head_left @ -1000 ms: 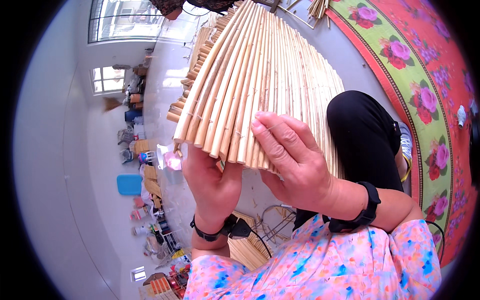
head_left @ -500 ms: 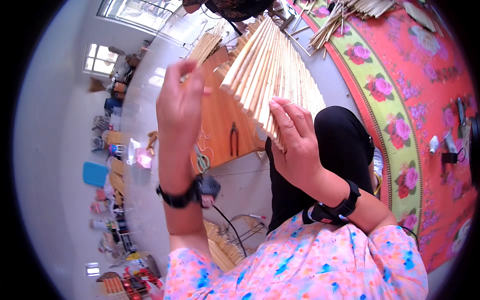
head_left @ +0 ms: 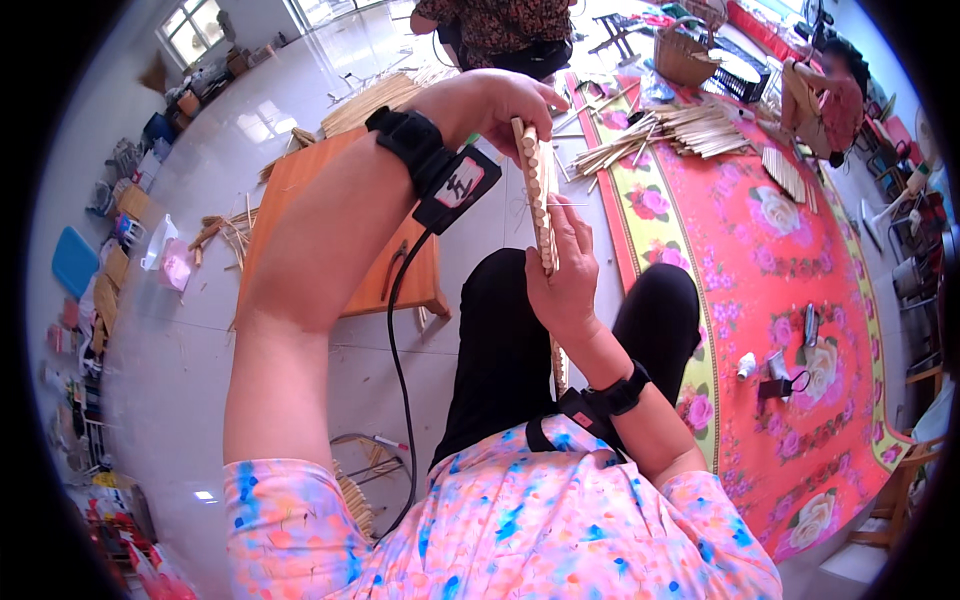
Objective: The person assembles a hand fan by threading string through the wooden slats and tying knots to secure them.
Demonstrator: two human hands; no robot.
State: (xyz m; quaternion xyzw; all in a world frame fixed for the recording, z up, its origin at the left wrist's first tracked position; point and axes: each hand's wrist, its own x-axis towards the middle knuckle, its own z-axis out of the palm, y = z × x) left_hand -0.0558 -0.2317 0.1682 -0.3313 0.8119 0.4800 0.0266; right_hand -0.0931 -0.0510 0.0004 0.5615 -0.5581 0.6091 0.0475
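the right hand (head_left: 568,285) has its fingers together, clamped on a panel of pale sticks (head_left: 538,190). the panel stands edge-on from here, so a row of round cut ends shows just to the left of those fingers. more of it shows below them, past the heel of the hand, between two knees in black trousers (head_left: 490,335). a thin pale strand (head_left: 574,205) crosses at the right fingertips; needle or thread, i can't tell which.

the left hand (head_left: 508,105) is raised at the panel's far end, above the right fingers, with its own fingers bent; i can't tell whether they pinch anything there.

well to the left of the right fingers, partly behind the left forearm, is an orange-brown wooden table (head_left: 310,185) with pliers (head_left: 388,274) lying on it. straight beyond the left fingers there's another person (head_left: 500,35) in a dark patterned top. to the right of both hands' fingers a red flowered cloth (head_left: 765,260) covers the floor, with a heap of sticks (head_left: 690,130) lying across its far part and a woven basket (head_left: 685,58) farther off.
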